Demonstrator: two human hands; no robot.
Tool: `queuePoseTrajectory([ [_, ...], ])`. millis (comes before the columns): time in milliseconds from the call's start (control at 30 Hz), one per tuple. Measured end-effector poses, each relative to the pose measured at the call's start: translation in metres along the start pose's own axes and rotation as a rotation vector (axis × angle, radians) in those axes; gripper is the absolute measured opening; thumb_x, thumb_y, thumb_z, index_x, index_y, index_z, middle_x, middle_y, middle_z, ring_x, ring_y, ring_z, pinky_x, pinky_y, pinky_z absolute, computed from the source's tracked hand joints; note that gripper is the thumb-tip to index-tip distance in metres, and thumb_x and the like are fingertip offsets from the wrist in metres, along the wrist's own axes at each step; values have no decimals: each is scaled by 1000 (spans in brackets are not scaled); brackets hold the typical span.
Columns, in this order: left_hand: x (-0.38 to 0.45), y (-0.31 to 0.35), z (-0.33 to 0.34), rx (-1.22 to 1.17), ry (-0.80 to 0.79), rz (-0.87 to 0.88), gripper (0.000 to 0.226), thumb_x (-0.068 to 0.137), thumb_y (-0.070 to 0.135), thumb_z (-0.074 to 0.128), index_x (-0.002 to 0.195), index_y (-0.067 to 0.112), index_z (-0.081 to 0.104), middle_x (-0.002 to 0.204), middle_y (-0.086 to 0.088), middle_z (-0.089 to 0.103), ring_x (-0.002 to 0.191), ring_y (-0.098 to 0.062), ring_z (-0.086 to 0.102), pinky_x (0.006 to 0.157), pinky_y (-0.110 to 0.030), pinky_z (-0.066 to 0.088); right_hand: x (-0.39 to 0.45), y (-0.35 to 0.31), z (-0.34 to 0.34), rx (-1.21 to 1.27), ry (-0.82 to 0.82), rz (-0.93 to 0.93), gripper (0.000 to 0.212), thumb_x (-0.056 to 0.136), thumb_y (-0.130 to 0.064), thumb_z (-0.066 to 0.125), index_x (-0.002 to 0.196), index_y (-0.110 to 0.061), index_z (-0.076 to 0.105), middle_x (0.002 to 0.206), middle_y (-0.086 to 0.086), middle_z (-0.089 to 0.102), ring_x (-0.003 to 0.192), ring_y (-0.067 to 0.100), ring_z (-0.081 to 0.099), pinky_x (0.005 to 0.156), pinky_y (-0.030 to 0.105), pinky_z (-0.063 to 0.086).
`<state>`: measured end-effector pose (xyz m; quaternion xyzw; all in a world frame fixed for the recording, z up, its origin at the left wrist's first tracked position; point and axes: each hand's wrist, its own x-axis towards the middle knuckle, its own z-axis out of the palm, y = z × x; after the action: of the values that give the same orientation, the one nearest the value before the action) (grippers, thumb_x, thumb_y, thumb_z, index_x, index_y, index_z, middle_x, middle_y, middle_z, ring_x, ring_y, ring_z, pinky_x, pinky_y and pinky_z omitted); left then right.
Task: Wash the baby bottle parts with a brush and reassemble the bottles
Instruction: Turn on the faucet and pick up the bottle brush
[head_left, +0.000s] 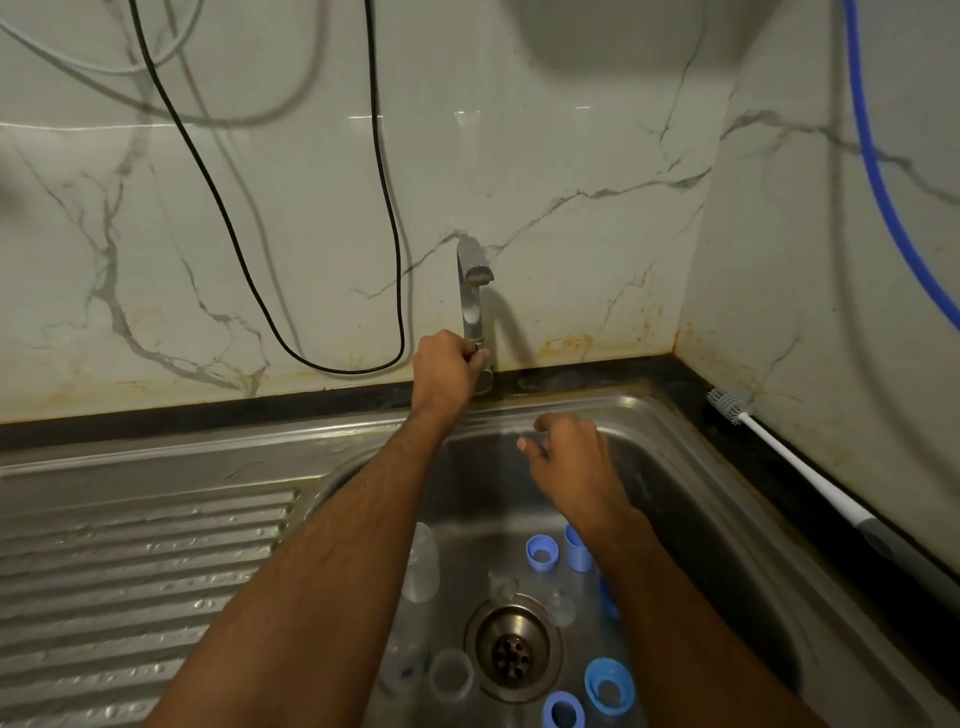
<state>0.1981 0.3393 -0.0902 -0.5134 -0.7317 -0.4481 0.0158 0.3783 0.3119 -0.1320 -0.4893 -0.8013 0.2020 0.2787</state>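
While the left hand (448, 364) reaches up to the back of the sink (363, 431), its fingers are curled round the lever at the foot of the tap (474, 291), gripping it; the spout rises straight above those knuckles and bends forward over the basin. Just in front of and below that grip, the right hand (574, 457) hangs over the basin with its fingers loosely curled and a little apart, holding nothing.

Well off to the right of the right hand's fingers, the bottle brush (800, 467) lies on the dark counter edge along the side wall. Its long axis runs from far to near, the grey bristle head pointing away toward the corner and the white handle running back toward me, ending in a grey grip.

Down in the basin, nearer than both sets of fingers, the bottle parts lie scattered around the drain (511, 652). A clear bottle (421, 569) lies to the left of it under the left forearm. Blue rings (540, 555) sit beneath the right wrist, and more blue collars (609, 686) lie near the front edge. A clear cap (451, 675) rests just left of the drain.
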Motion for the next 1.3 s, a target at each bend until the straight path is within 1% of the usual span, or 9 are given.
queuePoseTrajectory([
  [100,1,-1,-1,-9,-6,2,21,94,25,70,78,12,76,64,2,66,64,-8,65,73,-29,59,1,1,0,5,1,-1,31,102,-28,59,128,-10,61,95,3,63,88,11,57,78,19,40],
  [267,0,-4,0,-42,3,-7,23,94,25,70,77,10,77,65,-1,69,64,-12,67,71,-30,59,1,2,1,6,4,-10,30,102,-28,60,127,-10,62,105,6,67,87,9,53,78,18,39],
  [433,-1,-7,0,-87,24,-25,26,93,25,71,72,11,76,58,2,66,60,-12,67,66,-28,57,1,2,1,2,5,-5,26,102,-28,59,121,-11,63,90,-1,59,83,8,55,71,15,36],
  [567,-2,-6,0,-110,14,-39,25,93,24,71,72,11,76,58,5,65,59,-8,65,64,-23,53,2,3,3,-10,-3,3,22,102,-28,59,117,-13,64,94,-2,59,83,9,54,71,17,37],
  [700,-4,-3,-2,-107,25,-47,35,93,23,71,58,22,64,54,6,60,53,-5,59,58,-18,46,2,3,2,-6,-4,5,22,102,-28,58,117,-13,64,94,-1,61,83,9,55,70,17,37],
  [833,-6,-3,-2,-124,26,-51,34,93,22,71,60,22,65,57,3,63,57,-9,64,60,-16,48,2,3,2,-17,-8,-13,21,103,-28,57,117,-13,63,92,-1,60,81,8,54,61,11,31],
  [967,-7,-3,-2,-141,28,-51,29,94,22,70,65,18,69,60,2,65,61,-9,67,60,-15,48,3,5,3,-19,-15,-13,20,102,-29,58,112,-13,64,88,0,59,80,9,55,68,18,37],
  [1200,-8,-3,-3,-145,35,-61,31,93,23,70,63,22,66,62,1,67,64,-10,69,60,-13,49,4,7,5,-11,-20,-15,15,102,-29,58,107,-15,63,91,1,60,80,9,56,74,20,46],
  [1300,-7,-3,-2,-134,36,-66,31,93,24,70,62,21,66,61,0,67,63,-12,69,61,-16,51,5,8,6,-12,-27,-9,15,102,-29,58,107,-15,63,91,0,60,80,9,55,67,17,38],
])
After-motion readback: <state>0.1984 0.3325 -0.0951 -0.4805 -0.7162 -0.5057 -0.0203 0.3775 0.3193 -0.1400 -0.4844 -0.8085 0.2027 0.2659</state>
